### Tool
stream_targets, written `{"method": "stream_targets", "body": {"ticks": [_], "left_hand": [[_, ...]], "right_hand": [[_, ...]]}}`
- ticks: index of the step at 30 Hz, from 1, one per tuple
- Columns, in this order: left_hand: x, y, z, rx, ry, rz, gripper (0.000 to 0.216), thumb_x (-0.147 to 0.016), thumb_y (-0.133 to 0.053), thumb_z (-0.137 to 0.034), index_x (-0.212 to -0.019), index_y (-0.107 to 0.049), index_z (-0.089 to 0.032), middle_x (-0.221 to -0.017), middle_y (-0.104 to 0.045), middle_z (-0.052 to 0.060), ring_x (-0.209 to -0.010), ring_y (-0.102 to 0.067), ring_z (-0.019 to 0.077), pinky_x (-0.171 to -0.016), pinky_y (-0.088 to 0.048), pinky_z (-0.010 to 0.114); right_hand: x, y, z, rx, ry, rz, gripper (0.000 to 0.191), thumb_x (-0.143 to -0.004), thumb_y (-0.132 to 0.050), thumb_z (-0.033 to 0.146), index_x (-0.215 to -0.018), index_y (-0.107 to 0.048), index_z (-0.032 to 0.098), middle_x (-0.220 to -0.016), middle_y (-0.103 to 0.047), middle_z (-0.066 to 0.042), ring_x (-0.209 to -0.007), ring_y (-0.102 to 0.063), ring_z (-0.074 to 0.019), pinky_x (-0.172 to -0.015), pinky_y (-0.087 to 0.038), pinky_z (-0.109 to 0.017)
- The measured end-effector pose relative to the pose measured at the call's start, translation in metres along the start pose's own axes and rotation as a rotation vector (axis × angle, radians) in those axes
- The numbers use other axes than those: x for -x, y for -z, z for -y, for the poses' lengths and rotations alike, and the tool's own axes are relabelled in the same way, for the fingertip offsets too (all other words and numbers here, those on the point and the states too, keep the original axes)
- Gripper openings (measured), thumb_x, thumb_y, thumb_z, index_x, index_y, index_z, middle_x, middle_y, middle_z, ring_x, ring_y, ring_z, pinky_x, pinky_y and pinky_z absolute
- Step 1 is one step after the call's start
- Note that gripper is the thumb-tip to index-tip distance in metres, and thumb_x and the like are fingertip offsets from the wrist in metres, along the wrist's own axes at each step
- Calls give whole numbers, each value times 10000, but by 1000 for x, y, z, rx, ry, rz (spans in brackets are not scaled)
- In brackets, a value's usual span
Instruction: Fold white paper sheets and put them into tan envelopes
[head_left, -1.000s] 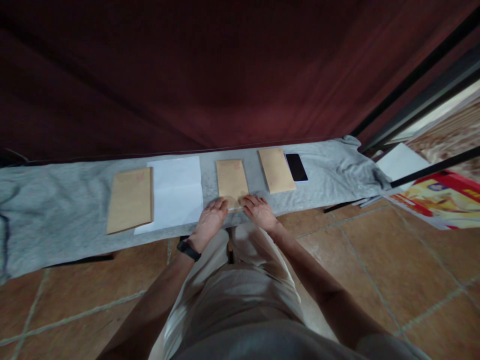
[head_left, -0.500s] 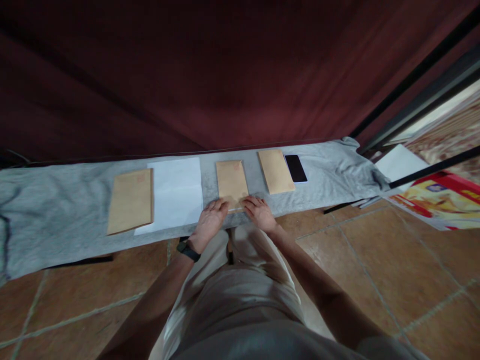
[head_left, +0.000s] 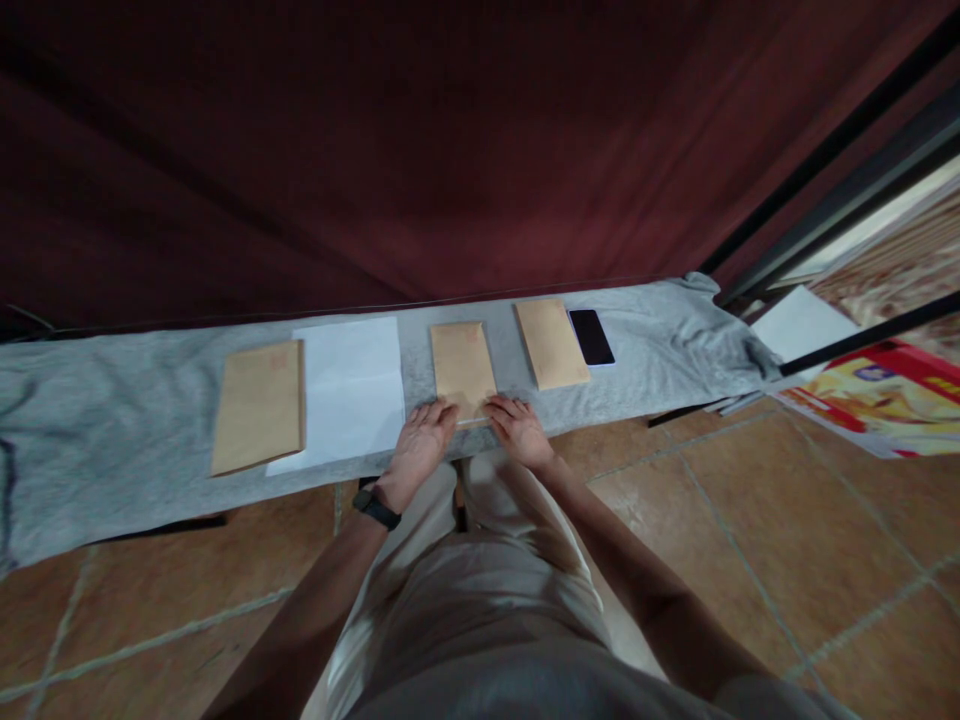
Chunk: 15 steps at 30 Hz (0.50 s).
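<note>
A brown paper envelope with faint red print lies upright in front of me on the grey cloth. My left hand, with a dark watch on its wrist, grips the envelope's near left corner. At the near right corner, my right hand has its fingers closed on the edge. A pale strip shows along the near edge between both hands. My fingertips' undersides are hidden. To the left, another brown envelope overlaps white paper. A third envelope lies to the right.
A dark-screened phone sits beside the right envelope. Grey cloth covers the narrow bench, with a dark red curtain behind. Black bars, a white sheet and a colourful box are at the right, over tiled floor.
Both hands stay at the envelope's near corners, with only a very slight shift of the fingers. The view has moved a little; the other things lie as before.
</note>
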<state>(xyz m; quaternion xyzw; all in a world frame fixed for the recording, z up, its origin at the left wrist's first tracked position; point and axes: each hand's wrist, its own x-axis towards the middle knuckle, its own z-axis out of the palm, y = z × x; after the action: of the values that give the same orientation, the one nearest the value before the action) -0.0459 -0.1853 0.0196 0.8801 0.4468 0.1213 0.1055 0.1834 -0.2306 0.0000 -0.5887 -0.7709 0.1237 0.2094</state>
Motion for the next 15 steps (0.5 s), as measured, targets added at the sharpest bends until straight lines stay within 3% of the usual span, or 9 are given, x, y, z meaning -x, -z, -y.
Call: {"method": "stream_targets", "body": {"ticks": [7,15], "left_hand": [[3,-7,-6,170,-41,-38,350,-995,-523,-268,-1325,-633,-235,-1414,-588,109,-1322,-516,295,-1132,-405,472],[2,-17,-11,105,-46,-121,321,-1032,-448,-277,-1257,-667,-210,-1324,-655,105,-1227,-583,273,-1082,-469,458]], "right_hand": [[5,-1,-8,-82,51,-13,339,-1049,-505,320,-1348,-638,230,-1441,-592,-82,-1231,-560,-243,-1040,-410,-404],[1,-8,-6,-137,17,-99,268,-1049,-524,306,-1237,-708,256,-1323,-659,-59,-1152,-594,-219,-1020,-409,-379]]}}
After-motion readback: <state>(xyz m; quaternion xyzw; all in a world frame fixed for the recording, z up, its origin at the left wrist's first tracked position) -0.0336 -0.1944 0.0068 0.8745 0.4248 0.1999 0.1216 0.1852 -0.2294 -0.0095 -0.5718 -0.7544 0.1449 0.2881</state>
